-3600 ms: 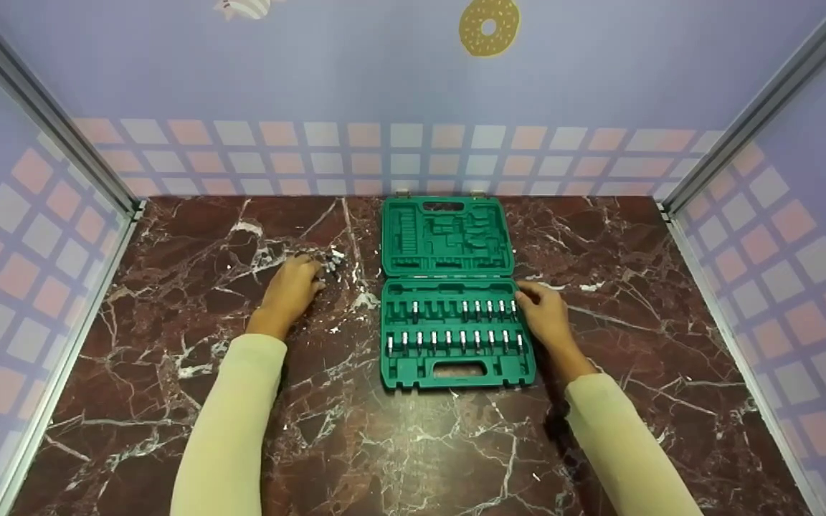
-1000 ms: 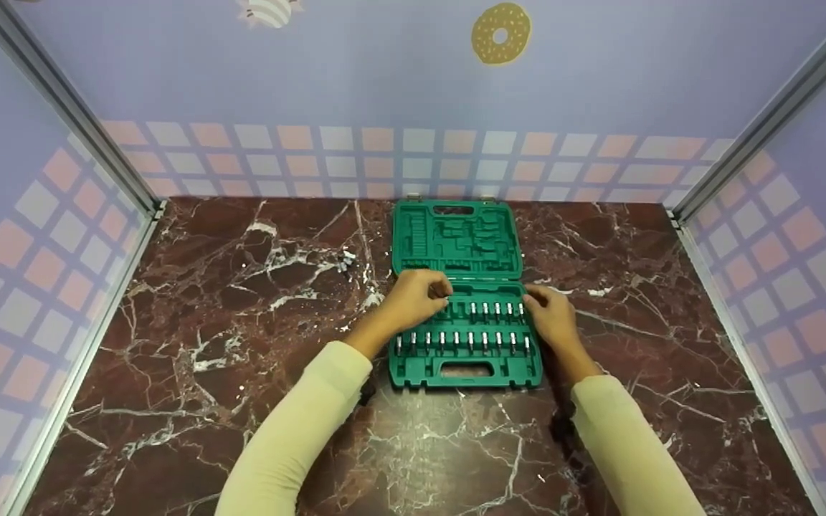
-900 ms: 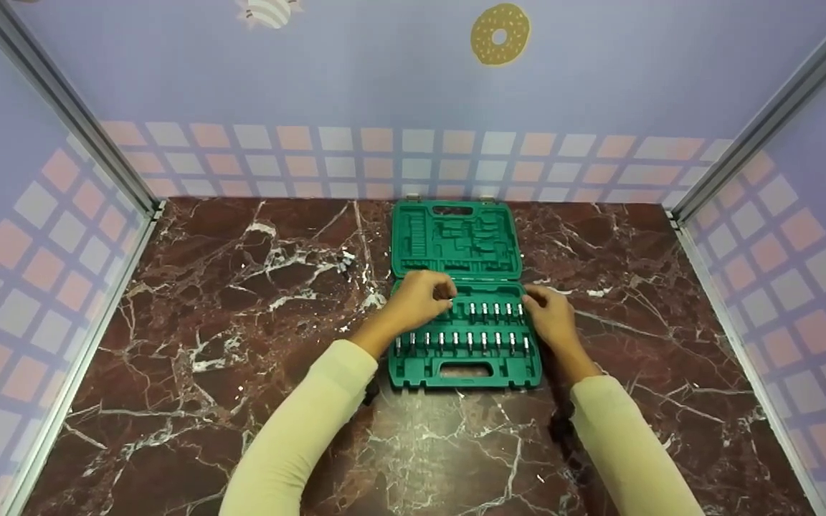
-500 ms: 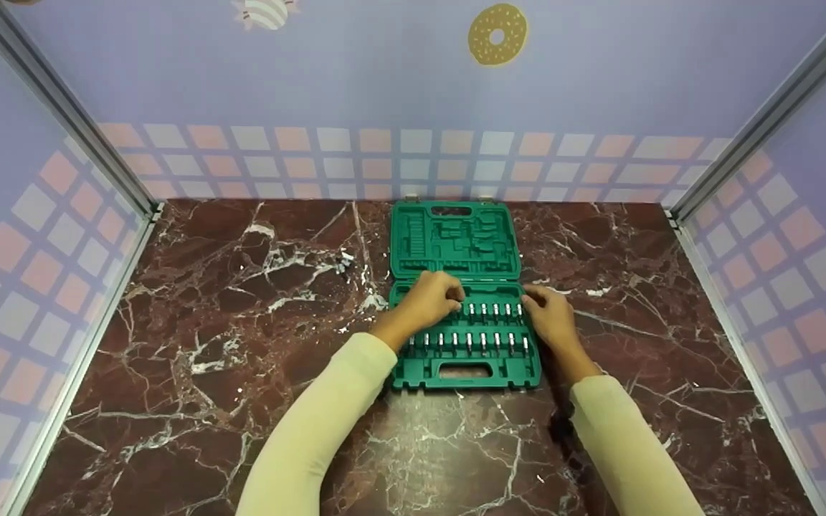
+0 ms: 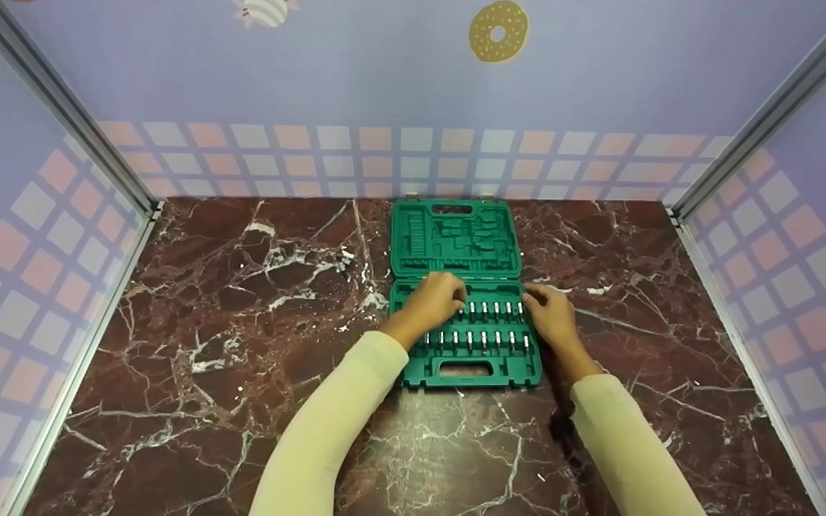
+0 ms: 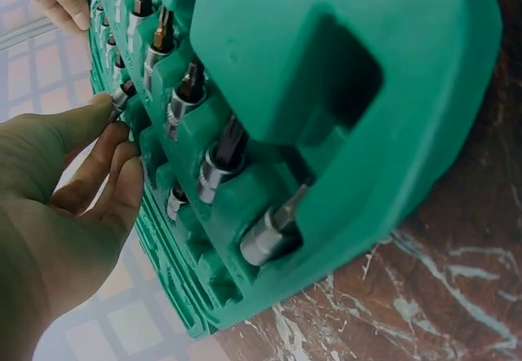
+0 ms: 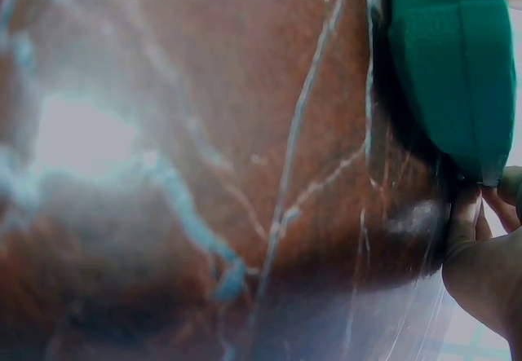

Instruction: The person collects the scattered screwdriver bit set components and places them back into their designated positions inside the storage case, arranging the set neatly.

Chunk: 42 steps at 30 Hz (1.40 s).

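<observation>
A green socket case lies spread open on the marble-patterned table, its lid away from me. Upright in its two rows are several silver bit sockets with dark tips. My left hand reaches over the upper row. In the left wrist view, its thumb and forefinger pinch one bit socket at a slot, in line with others seated there. My right hand holds the right edge of the case near the hinge, fingertips right at its corner in the right wrist view.
To the left of the case, a small cluster of loose silver pieces lies on the table. A tiled lilac wall stands close behind the lid, with side walls left and right.
From the loose pieces at left, my left hand has come over to the case's upper row, then shifted slightly right along it. My right hand has stayed at the case edge.
</observation>
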Tool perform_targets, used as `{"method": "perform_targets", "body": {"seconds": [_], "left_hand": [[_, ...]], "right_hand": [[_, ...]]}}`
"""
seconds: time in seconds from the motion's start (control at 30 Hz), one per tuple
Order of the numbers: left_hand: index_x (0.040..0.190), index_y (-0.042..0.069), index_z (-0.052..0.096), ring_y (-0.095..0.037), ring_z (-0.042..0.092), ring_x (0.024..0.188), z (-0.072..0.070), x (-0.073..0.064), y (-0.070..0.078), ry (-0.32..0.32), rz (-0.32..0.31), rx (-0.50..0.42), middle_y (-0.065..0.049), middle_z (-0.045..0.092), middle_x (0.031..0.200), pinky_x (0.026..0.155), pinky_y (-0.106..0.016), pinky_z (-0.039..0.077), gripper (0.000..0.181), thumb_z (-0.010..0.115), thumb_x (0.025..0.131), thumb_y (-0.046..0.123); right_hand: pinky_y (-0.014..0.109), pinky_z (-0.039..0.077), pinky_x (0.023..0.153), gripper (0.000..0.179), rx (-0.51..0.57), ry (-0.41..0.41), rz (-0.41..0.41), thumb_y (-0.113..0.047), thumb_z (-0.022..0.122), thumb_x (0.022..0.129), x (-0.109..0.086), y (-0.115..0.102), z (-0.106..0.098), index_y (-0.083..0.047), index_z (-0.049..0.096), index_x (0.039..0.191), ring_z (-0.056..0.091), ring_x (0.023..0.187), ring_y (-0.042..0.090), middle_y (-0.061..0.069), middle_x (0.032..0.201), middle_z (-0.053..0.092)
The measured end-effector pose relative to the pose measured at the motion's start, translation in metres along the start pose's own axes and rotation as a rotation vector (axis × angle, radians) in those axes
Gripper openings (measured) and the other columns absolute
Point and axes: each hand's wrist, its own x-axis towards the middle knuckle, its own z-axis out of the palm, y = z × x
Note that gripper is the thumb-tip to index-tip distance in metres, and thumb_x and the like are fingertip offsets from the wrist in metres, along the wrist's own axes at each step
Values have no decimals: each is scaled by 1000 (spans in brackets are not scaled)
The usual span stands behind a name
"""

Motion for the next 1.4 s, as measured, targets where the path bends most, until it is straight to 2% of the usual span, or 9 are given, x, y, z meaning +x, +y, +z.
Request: {"method": "perform_targets", "body": {"seconds": [0.17, 0.33, 0.47, 0.7, 0.97, 1.23, 1.4], "left_hand": [[107, 9, 77, -21, 67, 101, 1, 3, 0, -3, -29, 4, -6, 71, 108, 84, -36, 58, 13, 74, 97, 14], [116, 6, 71, -25, 62, 107, 0, 6, 1, -10, -94, -26, -10, 64, 116, 91, -41, 55, 25, 77, 93, 14], [111, 7, 74, -25, 64, 108, 1, 9, 2, -3, -134, -40, -9, 68, 115, 91, -40, 57, 22, 80, 91, 12], [105, 6, 77, -26, 68, 105, 3, 10, 3, 46, -186, -140, -9, 73, 113, 87, -40, 60, 16, 80, 89, 4], [100, 3, 76, -26, 68, 102, 7, 8, 2, 93, -162, -202, -11, 72, 111, 85, -40, 60, 11, 76, 90, -1], [105, 2, 76, -27, 66, 104, 6, 7, -3, 87, -116, -192, -13, 70, 110, 88, -42, 58, 14, 77, 91, 3], [109, 0, 73, -29, 64, 101, 4, 2, -8, 100, -70, -231, -16, 68, 108, 87, -43, 56, 17, 75, 93, 4]], "right_hand": [[52, 46, 110, 32, 5, 3, -7, -14, 65, 102, 1, 1, 0, 0, 69, 131, 60, 128, 40, 24, 136, 66], [52, 47, 108, 33, 3, 1, 4, -16, 64, 102, 0, 1, -1, -2, 69, 132, 61, 127, 39, 23, 135, 66], [52, 47, 108, 34, 8, -6, 25, -17, 64, 103, -1, 0, 0, -3, 68, 133, 61, 126, 38, 22, 135, 67], [51, 47, 108, 33, 24, -6, 30, -17, 63, 103, -2, 1, 1, -2, 68, 133, 61, 126, 38, 22, 135, 66], [52, 48, 106, 31, 24, 6, 11, -14, 65, 102, 0, 1, 1, -1, 69, 130, 63, 123, 39, 24, 131, 68], [52, 46, 110, 34, 7, -13, 27, -17, 63, 103, -1, 0, 0, -2, 68, 133, 60, 129, 39, 22, 137, 65], [52, 48, 106, 32, 19, -1, 11, -15, 64, 103, -1, 0, 2, -1, 69, 131, 62, 124, 38, 23, 133, 67]]}}
